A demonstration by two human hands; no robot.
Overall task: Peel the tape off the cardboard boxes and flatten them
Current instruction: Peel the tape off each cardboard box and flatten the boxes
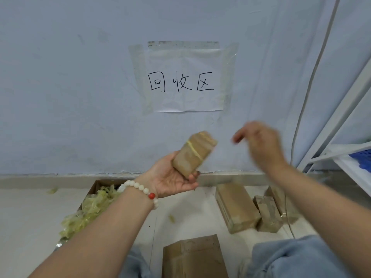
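Note:
My left hand (172,181), palm up with a bead bracelet on the wrist, holds a small taped cardboard box (193,153) in front of the wall. A yellowish strip of tape runs across the box. My right hand (259,143) hovers to the right of the box, blurred, fingers loosely bent and holding nothing I can see. Several more taped boxes (235,207) lie on the floor at the right. A flattened piece of cardboard (193,257) lies between my knees.
An open carton (96,185) on the floor at the left overflows with crumpled yellowish tape (88,213). A paper sign (183,79) is taped to the wall. A white metal shelf (349,155) with a blue crate stands at the right, a cable beside it.

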